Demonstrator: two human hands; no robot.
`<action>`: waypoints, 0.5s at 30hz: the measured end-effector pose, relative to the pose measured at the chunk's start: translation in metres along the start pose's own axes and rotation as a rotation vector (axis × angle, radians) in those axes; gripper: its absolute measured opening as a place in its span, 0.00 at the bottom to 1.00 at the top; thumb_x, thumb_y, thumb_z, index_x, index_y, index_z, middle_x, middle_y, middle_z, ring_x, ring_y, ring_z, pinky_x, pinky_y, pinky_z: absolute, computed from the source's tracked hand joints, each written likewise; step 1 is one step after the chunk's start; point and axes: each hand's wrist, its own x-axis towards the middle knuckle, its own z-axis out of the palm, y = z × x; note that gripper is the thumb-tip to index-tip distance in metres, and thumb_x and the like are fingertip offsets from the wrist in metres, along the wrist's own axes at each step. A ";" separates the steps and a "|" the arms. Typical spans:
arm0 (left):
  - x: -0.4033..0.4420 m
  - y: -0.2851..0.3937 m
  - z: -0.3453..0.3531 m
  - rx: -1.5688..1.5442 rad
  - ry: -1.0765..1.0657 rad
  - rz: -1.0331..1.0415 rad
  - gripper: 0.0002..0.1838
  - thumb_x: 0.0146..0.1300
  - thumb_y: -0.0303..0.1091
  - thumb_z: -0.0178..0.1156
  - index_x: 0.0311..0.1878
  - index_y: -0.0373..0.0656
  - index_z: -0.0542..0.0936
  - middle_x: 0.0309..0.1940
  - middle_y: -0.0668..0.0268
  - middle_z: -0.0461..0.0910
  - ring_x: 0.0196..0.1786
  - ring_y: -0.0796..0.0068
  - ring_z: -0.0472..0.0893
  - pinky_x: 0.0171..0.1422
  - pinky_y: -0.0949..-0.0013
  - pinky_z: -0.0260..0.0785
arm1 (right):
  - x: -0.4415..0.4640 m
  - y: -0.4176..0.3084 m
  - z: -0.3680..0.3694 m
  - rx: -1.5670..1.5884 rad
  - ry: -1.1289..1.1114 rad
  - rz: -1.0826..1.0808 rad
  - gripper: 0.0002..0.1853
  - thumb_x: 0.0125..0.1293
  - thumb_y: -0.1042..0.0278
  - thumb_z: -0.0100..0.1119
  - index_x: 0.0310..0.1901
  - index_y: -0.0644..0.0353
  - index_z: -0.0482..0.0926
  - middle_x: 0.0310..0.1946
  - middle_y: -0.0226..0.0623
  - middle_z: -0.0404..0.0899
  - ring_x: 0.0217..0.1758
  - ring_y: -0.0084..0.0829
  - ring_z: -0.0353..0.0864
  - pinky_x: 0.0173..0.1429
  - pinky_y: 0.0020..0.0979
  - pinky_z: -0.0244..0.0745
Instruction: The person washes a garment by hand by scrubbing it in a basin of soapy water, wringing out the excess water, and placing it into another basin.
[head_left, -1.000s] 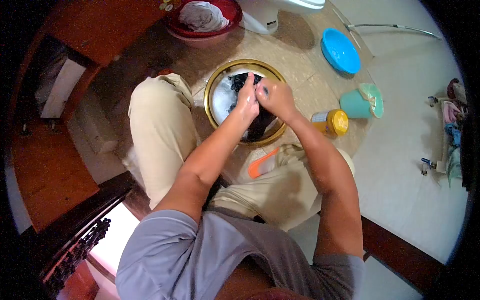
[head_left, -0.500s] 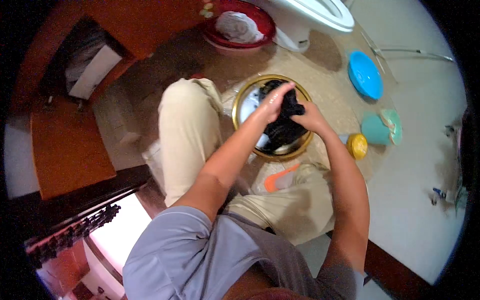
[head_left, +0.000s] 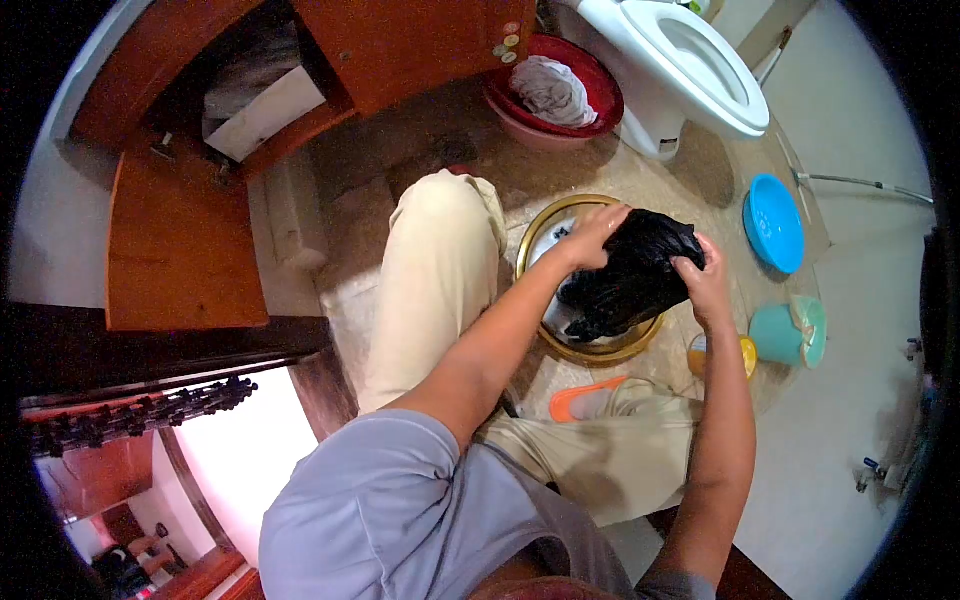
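A wet black cloth (head_left: 640,270) is spread between my two hands above a gold-rimmed basin (head_left: 527,250). My left hand (head_left: 597,236) grips its upper left edge, and my right hand (head_left: 706,277) pinches its right edge, with the thumb on top. The lower part of the cloth hangs into the basin. Whitish suds (head_left: 553,238) show at the basin's left side; the cloth hides most of the inside.
A red basin (head_left: 612,92) with a pale cloth (head_left: 552,90) stands near the toilet (head_left: 650,75). To the right are a blue basin (head_left: 774,224), a green bucket (head_left: 775,334) and a yellow-lidded container (head_left: 748,356). An open wooden cabinet (head_left: 185,240) is at left.
The black cloth was bunched low in the basin between my hands; now it is raised and stretched out, my hands farther apart. The view has shifted, so the surroundings sit lower and farther right.
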 end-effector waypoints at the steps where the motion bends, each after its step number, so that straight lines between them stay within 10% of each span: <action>1: -0.006 0.000 0.005 0.048 -0.068 -0.014 0.43 0.40 0.25 0.59 0.67 0.49 0.60 0.66 0.56 0.60 0.68 0.52 0.58 0.70 0.58 0.52 | -0.001 -0.002 -0.003 0.007 -0.002 -0.005 0.16 0.50 0.75 0.58 0.44 0.66 0.76 0.36 0.30 0.78 0.39 0.22 0.76 0.49 0.25 0.70; 4: -0.015 -0.012 0.029 -0.035 -0.199 -0.057 0.45 0.37 0.34 0.64 0.66 0.50 0.63 0.66 0.58 0.61 0.68 0.53 0.58 0.71 0.59 0.51 | -0.009 -0.004 -0.012 -0.083 0.032 -0.085 0.17 0.49 0.76 0.60 0.44 0.65 0.76 0.37 0.30 0.78 0.40 0.23 0.76 0.49 0.26 0.70; 10: -0.015 0.016 0.025 -0.378 -0.228 -0.161 0.22 0.41 0.43 0.68 0.40 0.41 0.79 0.36 0.53 0.81 0.42 0.55 0.80 0.48 0.63 0.70 | -0.019 -0.009 -0.023 0.031 -0.005 -0.052 0.17 0.50 0.77 0.60 0.45 0.64 0.76 0.36 0.29 0.79 0.40 0.21 0.76 0.50 0.25 0.70; 15: -0.020 0.028 0.045 -0.509 -0.276 -0.033 0.23 0.43 0.41 0.69 0.43 0.40 0.80 0.36 0.57 0.82 0.42 0.70 0.81 0.50 0.68 0.69 | -0.016 -0.007 -0.024 0.351 0.084 0.022 0.14 0.54 0.78 0.56 0.44 0.63 0.75 0.32 0.31 0.78 0.30 0.21 0.76 0.34 0.24 0.73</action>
